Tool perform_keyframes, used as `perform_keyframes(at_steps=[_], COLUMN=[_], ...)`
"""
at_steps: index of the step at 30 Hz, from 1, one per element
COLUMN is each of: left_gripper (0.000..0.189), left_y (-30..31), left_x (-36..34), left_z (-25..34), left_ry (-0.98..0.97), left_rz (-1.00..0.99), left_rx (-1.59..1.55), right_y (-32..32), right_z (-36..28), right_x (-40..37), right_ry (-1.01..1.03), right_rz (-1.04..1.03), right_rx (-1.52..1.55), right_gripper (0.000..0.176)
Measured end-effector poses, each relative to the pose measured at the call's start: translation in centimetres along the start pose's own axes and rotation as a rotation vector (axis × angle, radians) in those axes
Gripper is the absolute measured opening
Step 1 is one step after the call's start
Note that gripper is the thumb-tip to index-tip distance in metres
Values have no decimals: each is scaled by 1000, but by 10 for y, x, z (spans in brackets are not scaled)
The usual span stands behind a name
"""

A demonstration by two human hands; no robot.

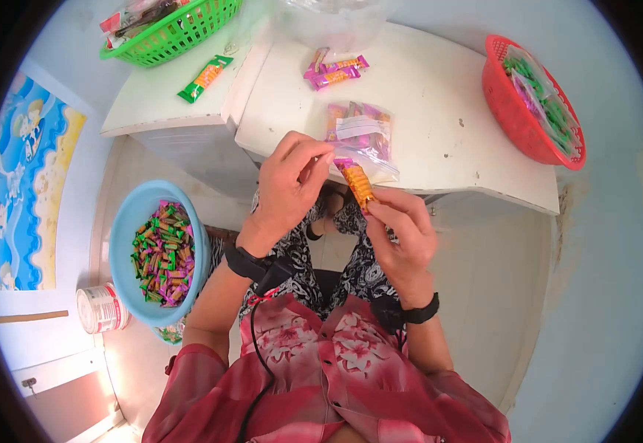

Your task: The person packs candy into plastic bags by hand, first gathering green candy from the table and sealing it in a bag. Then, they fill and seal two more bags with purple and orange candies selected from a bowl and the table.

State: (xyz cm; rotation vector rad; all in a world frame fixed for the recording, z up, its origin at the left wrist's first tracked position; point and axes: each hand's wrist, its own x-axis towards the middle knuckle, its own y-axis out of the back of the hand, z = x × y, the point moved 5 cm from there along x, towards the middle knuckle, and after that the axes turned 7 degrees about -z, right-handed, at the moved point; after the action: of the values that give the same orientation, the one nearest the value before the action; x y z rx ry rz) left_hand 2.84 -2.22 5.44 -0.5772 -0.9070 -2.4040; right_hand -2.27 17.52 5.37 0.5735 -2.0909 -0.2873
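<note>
My right hand point(402, 232) pinches the lower end of a small snack bar point(356, 183) in an orange and purple wrapper. The bar's upper end overlaps the mouth of a clear zip bag point(373, 159), which lies at the table's front edge with several purple-wrapped bars inside and a white strip across it. My left hand point(292, 181) is closed, thumb and forefinger pinched on the left corner of the bag's mouth. Behind the bag lie a few loose purple-wrapped bars point(336, 77).
A red basket point(495, 92) with green packs stands at the right. To the left are a green basket point(188, 33) and a green-wrapped bar point(207, 77). Below, a blue basin point(123, 229) of wrapped bars stands beside a white tub point(102, 308). A clear container point(332, 26) sits at the back.
</note>
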Motion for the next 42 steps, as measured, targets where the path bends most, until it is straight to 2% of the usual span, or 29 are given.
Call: perform_keyframes(at_steps=[6, 12, 15, 18, 21, 24, 36, 39, 42], left_gripper=[14, 14, 11, 11, 11, 13, 14, 11, 13], left_y=[-7, -10, -10, -13, -12, -11, -11, -3, 8], left_x=[-3, -6, -10, -14, -15, -16, -23, -21, -6], left_z=[4, -2, -7, -7, -8, -9, -13, -13, -17], left_ry=[-93, -91, -8, -8, -14, -90, -66, -22, -48], left_rz=[122, 160, 116, 111, 100, 150, 106, 64, 120], left_rx=[-13, -47, -71, -76, -88, -72, -81, -101, -42], right_y=[-28, -54, -61, -64, -67, -69, -61, -48, -32], right_z=[16, 32, 34, 30, 34, 38, 40, 37, 36], right_x=[10, 19, 25, 31, 32, 33, 33, 22, 15], right_ry=[7, -85, -4, -18, -94, -101, -150, -26, -51], right_rz=[74, 155, 124, 168, 129, 128, 133, 127, 123], right_rx=[-38, -51, -277, -370, -405, -378, -202, -132, -105], right_gripper=[27, 26, 29, 28, 25, 20, 16, 17, 19])
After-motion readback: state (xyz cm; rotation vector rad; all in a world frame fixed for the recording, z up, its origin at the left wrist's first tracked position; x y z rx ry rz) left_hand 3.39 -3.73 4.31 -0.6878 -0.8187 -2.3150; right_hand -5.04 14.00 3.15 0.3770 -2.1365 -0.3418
